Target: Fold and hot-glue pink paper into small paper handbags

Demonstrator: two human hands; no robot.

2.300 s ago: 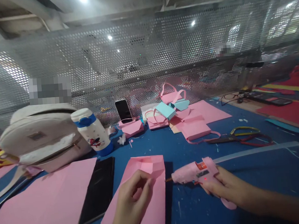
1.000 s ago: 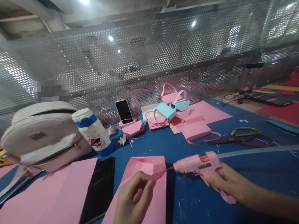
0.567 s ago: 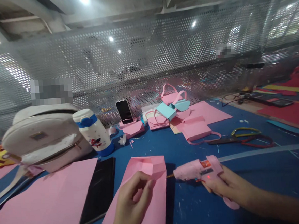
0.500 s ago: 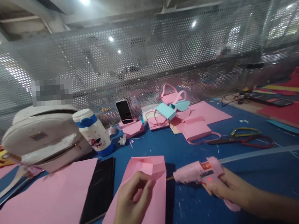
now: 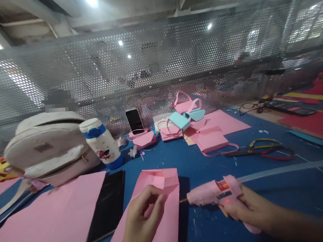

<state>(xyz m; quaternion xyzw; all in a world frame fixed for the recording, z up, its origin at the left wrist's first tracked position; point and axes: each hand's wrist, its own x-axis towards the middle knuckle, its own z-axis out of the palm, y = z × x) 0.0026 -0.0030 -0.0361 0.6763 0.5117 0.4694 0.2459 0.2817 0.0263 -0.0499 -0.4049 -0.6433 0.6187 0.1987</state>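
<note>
A pink hot glue gun (image 5: 210,193) is gripped in my right hand (image 5: 244,203), its red light lit and a long clear glue stick (image 5: 286,169) coming out of its back. Its nozzle points left, at the right edge of a folded pink paper piece (image 5: 169,209); whether it touches is hard to tell. Across that paper lies my left hand (image 5: 146,214), thumb and forefinger pinched together on it near the folded top. The lower end of the paper runs out of view.
Left are a black tablet (image 5: 106,206), a pink sheet (image 5: 46,214), a bottle (image 5: 102,143) and a pale backpack (image 5: 49,147). Scissors (image 5: 263,150) lie to the right. Small paper bags (image 5: 212,139) and a phone (image 5: 134,121) stand before a perforated metal screen (image 5: 157,62).
The glue gun in my right hand has moved slightly down, its nozzle now lower along the paper's right edge. My left hand has stayed in place.
</note>
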